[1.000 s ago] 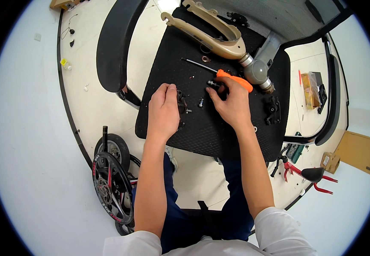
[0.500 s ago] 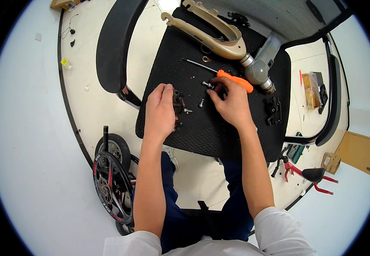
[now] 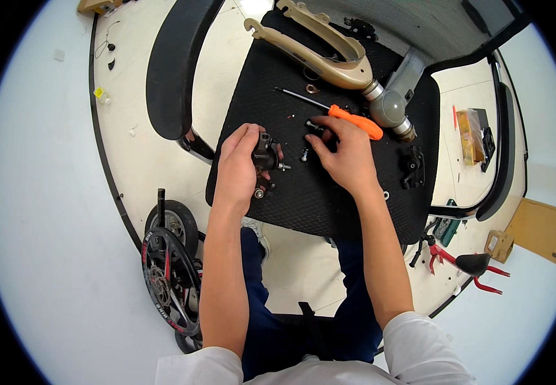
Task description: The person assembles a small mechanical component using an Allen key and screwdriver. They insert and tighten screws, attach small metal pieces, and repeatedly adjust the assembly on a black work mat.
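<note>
My left hand [image 3: 238,168] is wrapped round a black brake caliper [image 3: 266,158], raised at the left side of the black chair seat [image 3: 329,215]. A thin threaded rod sticks out of the caliper toward the right, and the palm hides part of its body. Right of it, the thumb and forefinger of my right hand [image 3: 344,151] pinch a small silver bolt [image 3: 312,125] at the seat. Its other fingers are curled under. A second small bolt [image 3: 305,154] lies just below. Beyond my right fingers rests a screwdriver [image 3: 355,122] with an orange handle.
A tan bicycle fork [image 3: 329,67] lies across the seat's far side, near a copper-coloured washer [image 3: 311,89]. Another black caliper [image 3: 412,167] sits at the right. Armrests [image 3: 174,70] flank the seat. A bicycle wheel [image 3: 172,224] and red frame part [image 3: 441,253] are on the floor.
My left hand has turned slightly, so more of the caliper shows. The right thumb and forefinger have closed in round the bolt, which has shifted a little away from me.
</note>
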